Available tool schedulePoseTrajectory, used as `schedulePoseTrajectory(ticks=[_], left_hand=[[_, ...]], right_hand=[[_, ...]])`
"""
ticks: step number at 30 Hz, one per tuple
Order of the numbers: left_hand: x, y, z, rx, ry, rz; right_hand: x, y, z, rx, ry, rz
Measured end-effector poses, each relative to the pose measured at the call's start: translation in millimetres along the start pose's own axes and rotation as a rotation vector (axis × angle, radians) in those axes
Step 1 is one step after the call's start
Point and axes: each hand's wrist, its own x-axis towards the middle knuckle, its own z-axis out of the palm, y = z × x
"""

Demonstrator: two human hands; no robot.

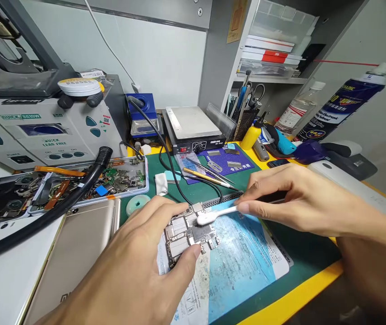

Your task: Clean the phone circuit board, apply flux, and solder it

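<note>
A small circuit board point(198, 232) with silver shields and a dark chip is gripped along its edges by my left hand point(152, 253), thumb at the near side and fingers at the far side. Between the thumb and fingers of my right hand point(281, 198) is a white-tipped cotton swab point(208, 218). Its tip lies on the board, beside the dark chip. Beneath the board is a worn blue and white sheet point(236, 266) on a green mat point(311, 248). Part of the board is hidden by my left hand.
A hot-air station point(44, 131) with a black hose point(88, 180) stands at left, near a tray of circuit parts point(139, 176). Tweezers and a yellow-handled tool point(199, 176) lie behind the sheet. A heating plate point(193, 122) sits at the back, and a spray can point(343, 108) stands right.
</note>
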Motion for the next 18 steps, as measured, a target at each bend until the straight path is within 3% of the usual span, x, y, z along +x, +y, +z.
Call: schedulePoseTrajectory(ticks=[8, 13, 18], left_hand=[[0.7, 1.3, -0.3, 0.004, 0.028, 0.013], [1.0, -0.3, 1.6, 0.019, 0.021, -0.003], [0.5, -0.1, 0.9, 0.005, 0.016, -0.008]], right_hand=[[-2.9, 1.0, -0.3, -0.005, -0.015, 0.031], [-4.7, -2.0, 1.2, -0.021, 0.01, -0.094], [-3.9, -1.8, -2.3, -0.059, -0.003, -0.039]])
